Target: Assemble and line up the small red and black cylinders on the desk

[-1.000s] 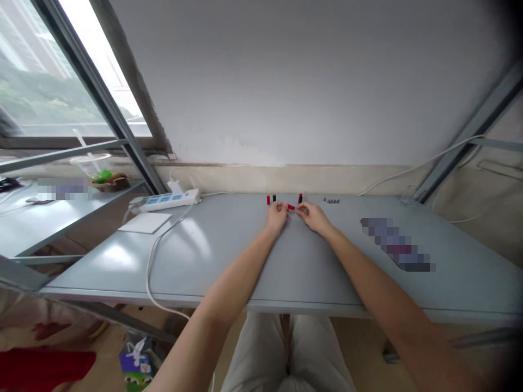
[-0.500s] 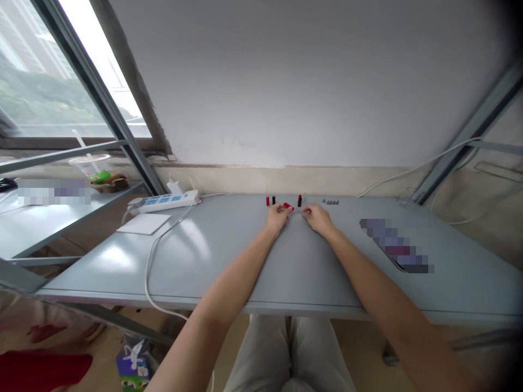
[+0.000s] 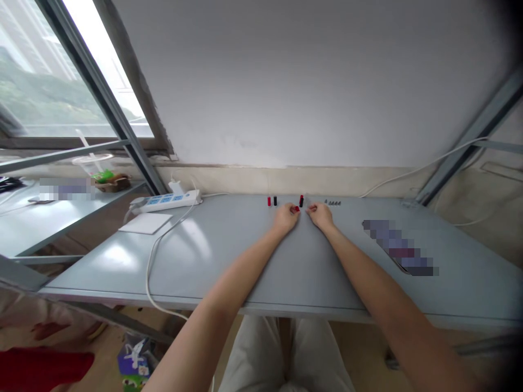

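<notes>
My left hand (image 3: 286, 218) is closed around a small red piece (image 3: 296, 209) above the grey desk (image 3: 229, 256). To its right, my right hand (image 3: 321, 215) is pinched, its fingertips close to the left hand's; whatever they grip is too small to name. Behind the hands a red and black cylinder (image 3: 301, 201) stands near the wall. A red cylinder (image 3: 269, 201) and a black cylinder (image 3: 275, 201) stand side by side left of it. Several small dark pieces (image 3: 334, 203) lie in a row beyond my right hand.
At the left are a white power strip (image 3: 167, 201), a white square (image 3: 146, 223) and a cable (image 3: 151, 261) running over the desk's front edge. A blurred flat object (image 3: 400, 247) lies at the right. The wall bounds the back.
My left hand has moved slightly right, and the red piece in it is now more covered and turned. My right hand stays close by, its fingers drawn closer together.
</notes>
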Tool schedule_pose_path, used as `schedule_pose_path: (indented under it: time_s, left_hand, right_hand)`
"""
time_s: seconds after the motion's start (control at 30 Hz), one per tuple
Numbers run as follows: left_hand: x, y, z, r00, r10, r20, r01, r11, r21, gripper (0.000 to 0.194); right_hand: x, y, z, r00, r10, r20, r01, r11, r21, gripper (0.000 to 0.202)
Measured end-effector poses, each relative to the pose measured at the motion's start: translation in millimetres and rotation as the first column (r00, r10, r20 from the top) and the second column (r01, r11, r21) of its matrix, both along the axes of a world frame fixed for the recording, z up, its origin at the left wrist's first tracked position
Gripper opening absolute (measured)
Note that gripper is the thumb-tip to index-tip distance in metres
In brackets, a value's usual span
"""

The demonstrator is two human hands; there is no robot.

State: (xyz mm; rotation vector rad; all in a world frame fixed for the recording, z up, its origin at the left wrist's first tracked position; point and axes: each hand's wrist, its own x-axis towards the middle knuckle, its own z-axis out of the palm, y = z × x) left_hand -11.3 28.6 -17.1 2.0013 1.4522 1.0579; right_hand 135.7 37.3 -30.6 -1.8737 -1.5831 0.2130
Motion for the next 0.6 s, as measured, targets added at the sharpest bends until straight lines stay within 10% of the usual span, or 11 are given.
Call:
schedule_pose_path:
  time_s: [0.6]
  left_hand:
    - [29,31,-12.5,0.983,0.13,-0.128,-0.12,0.99,0.078,0.01]
  right_hand:
    - [1,3,-3.9,0.996,0.032,0.078,-0.033,0.999,0.016,0.023]
